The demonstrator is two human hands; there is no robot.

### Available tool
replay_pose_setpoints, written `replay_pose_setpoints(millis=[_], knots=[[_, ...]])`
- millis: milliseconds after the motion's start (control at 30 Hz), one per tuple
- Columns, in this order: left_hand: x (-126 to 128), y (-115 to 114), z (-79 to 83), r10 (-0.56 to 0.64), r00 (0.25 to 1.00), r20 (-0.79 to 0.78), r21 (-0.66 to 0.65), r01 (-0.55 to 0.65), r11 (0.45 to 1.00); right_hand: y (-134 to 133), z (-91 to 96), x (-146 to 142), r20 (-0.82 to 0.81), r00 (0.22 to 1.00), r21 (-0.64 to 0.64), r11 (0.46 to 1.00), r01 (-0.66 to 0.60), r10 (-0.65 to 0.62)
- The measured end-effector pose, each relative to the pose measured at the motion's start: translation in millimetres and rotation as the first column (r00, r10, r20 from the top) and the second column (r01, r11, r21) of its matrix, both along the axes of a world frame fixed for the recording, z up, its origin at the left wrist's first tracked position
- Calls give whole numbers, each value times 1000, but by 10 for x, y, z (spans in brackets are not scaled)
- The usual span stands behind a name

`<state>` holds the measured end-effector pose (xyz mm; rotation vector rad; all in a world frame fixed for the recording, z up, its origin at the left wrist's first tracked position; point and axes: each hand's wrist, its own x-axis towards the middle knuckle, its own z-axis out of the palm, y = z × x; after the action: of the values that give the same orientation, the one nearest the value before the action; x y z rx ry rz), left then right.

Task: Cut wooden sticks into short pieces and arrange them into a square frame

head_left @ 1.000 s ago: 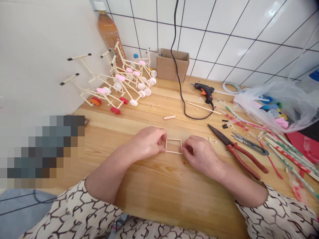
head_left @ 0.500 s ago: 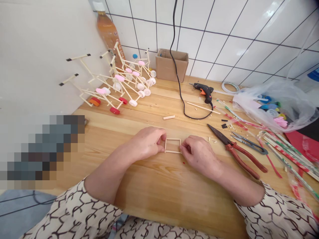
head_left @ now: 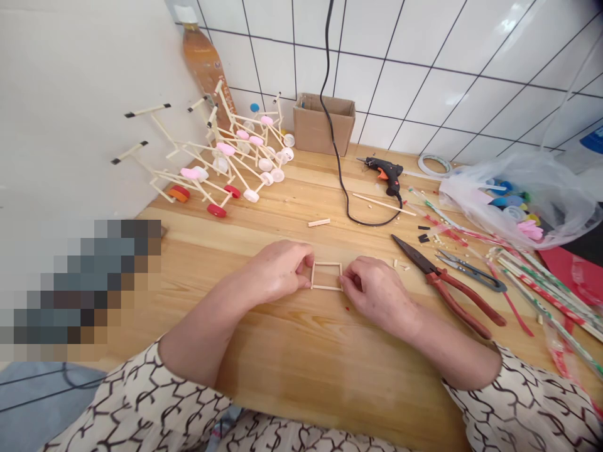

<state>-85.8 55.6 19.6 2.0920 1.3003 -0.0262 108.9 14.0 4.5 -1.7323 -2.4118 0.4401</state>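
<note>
A small rectangular frame of pale wooden sticks (head_left: 327, 288) lies on the wooden table between my hands. My left hand (head_left: 285, 270) pinches its left side between thumb and fingers. At the opposite side, my right hand (head_left: 372, 285) has its fingertips closed on the right stick. A short pair of joined sticks (head_left: 319, 222) rests just beyond the frame. To the right of my right hand lie red-handled long-nose pliers (head_left: 436, 276) and a pair of thread snips (head_left: 471, 270).
Several stick models with bottle-cap wheels (head_left: 226, 149) stand back left, before a bottle (head_left: 202, 59). A cardboard box (head_left: 325, 125), a glue gun (head_left: 386, 172) with its black cord and a tape roll (head_left: 434, 164) are behind. A plastic bag (head_left: 532, 201) of caps sits right, near wrapped chopsticks (head_left: 541, 289).
</note>
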Motion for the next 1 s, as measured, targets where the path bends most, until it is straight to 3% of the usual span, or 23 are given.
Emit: replay_pose_setpoints(millis=[200,500,1000], knots=[[-14,1,-6,16,1000,13,-19,-15,1000,19,-10,26,-76,997,6,1000,8,-8],[-18,32,50,99,994,42,-21,-98,995,69,23,141,-205,970,-18,992,128,-129],[-16,80,-49,245,953,180,45,-257,965,151,-50,179,-347,917,-85,981,176,-195]])
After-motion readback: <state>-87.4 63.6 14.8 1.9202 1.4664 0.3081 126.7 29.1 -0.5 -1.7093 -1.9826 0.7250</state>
